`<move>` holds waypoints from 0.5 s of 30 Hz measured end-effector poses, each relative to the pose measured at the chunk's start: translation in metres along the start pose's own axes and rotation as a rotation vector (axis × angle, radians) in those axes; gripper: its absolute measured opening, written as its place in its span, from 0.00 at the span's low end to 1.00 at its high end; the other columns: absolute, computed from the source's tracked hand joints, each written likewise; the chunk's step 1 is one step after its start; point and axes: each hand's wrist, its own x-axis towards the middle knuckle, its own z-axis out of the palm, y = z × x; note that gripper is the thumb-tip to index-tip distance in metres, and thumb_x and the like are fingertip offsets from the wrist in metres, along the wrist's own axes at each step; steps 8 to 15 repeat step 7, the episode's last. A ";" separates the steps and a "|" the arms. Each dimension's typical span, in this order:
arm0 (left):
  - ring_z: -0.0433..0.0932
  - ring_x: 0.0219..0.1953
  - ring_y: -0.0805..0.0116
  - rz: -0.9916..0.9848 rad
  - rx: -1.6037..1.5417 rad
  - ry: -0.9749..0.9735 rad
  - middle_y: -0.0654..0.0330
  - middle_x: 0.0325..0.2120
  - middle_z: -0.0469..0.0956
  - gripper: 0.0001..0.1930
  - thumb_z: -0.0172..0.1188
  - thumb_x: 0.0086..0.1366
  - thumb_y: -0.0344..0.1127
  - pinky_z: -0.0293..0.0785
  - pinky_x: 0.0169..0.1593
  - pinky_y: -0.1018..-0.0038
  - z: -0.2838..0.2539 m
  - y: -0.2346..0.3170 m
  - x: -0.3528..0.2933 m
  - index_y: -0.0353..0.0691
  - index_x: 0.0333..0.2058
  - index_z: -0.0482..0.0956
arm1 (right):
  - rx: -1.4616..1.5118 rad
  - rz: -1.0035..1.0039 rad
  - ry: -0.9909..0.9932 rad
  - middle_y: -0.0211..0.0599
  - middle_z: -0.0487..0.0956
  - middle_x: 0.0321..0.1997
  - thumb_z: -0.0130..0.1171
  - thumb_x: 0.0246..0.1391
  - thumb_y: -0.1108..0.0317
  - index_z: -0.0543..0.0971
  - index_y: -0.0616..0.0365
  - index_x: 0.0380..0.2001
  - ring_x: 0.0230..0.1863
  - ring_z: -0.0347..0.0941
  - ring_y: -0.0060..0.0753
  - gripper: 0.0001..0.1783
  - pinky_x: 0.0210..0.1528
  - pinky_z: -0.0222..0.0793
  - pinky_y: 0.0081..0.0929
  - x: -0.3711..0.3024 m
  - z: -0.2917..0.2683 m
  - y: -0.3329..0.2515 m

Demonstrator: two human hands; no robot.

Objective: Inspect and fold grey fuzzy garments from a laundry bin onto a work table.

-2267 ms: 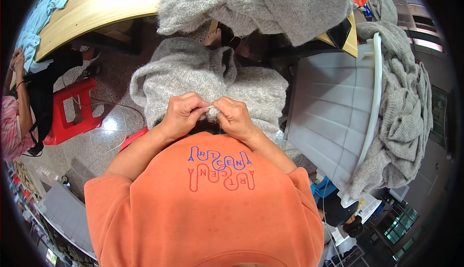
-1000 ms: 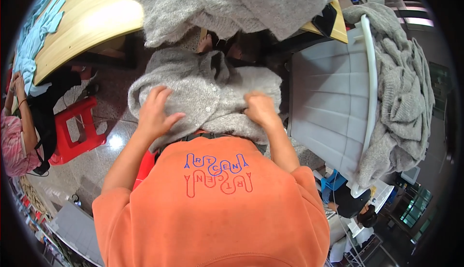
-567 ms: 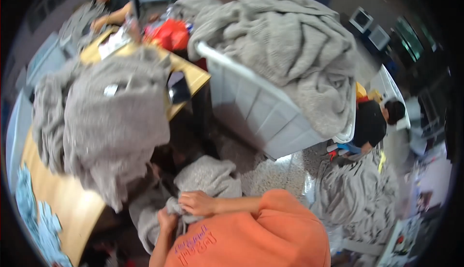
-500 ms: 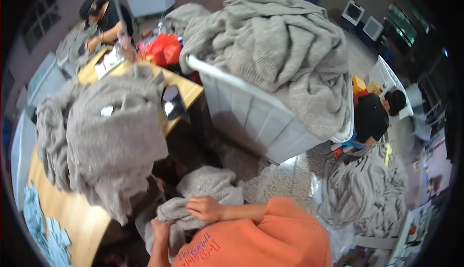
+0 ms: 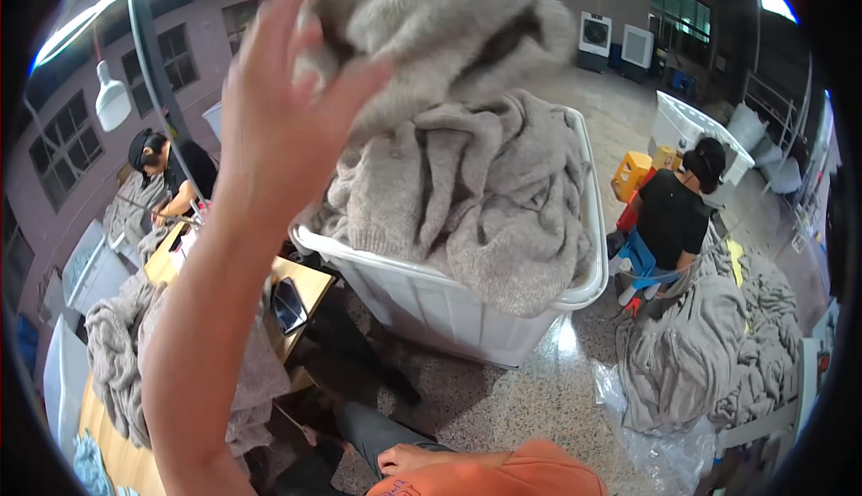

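The left hand (image 5: 287, 110) is raised high, its palm open and the fingers spread, and it touches the lower edge of a grey knitted sweater (image 5: 431, 29) that is up in the air at the top of the view. The fingers are not closed around the knit. Just under this sweater stands a large white plastic bin (image 5: 449, 303) on the speckled floor (image 5: 539, 397), and a heap of grey sweaters (image 5: 476, 200) fills the bin and hangs over its rim. The right hand (image 5: 409, 458) is low, near the orange sleeve (image 5: 503, 478), lying on the lap; whether it holds something I cannot tell. On the left, a wooden counter (image 5: 301, 280) carries a dark phone (image 5: 289, 306) and more grey knitwear (image 5: 117, 352). At the right, a person in a black shirt (image 5: 669, 218) sits beside another pile of grey garments (image 5: 700, 352).
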 end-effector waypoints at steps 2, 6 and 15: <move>0.64 0.51 0.59 -0.275 -0.098 -0.174 0.51 0.49 0.63 0.34 0.62 0.46 0.30 0.65 0.49 0.67 0.005 -0.011 -0.040 0.39 0.52 0.59 | 0.013 0.007 0.024 0.43 0.75 0.23 0.49 0.43 0.67 0.74 0.60 0.23 0.28 0.72 0.43 0.08 0.30 0.64 0.36 -0.001 0.001 0.001; 0.74 0.37 0.68 -0.542 0.073 -0.410 0.51 0.47 0.65 0.26 0.63 0.42 0.26 0.73 0.31 0.77 -0.021 -0.062 -0.117 0.38 0.45 0.69 | -0.042 0.024 -0.085 0.44 0.75 0.24 0.51 0.43 0.66 0.74 0.60 0.24 0.29 0.72 0.43 0.09 0.30 0.64 0.36 0.000 -0.001 -0.002; 0.74 0.38 0.66 -0.583 0.176 -0.511 0.50 0.49 0.64 0.25 0.62 0.44 0.27 0.73 0.34 0.76 -0.033 -0.066 -0.127 0.38 0.45 0.69 | -0.071 0.014 -0.099 0.45 0.76 0.25 0.52 0.44 0.66 0.74 0.61 0.25 0.30 0.73 0.42 0.09 0.30 0.64 0.36 0.004 -0.001 -0.004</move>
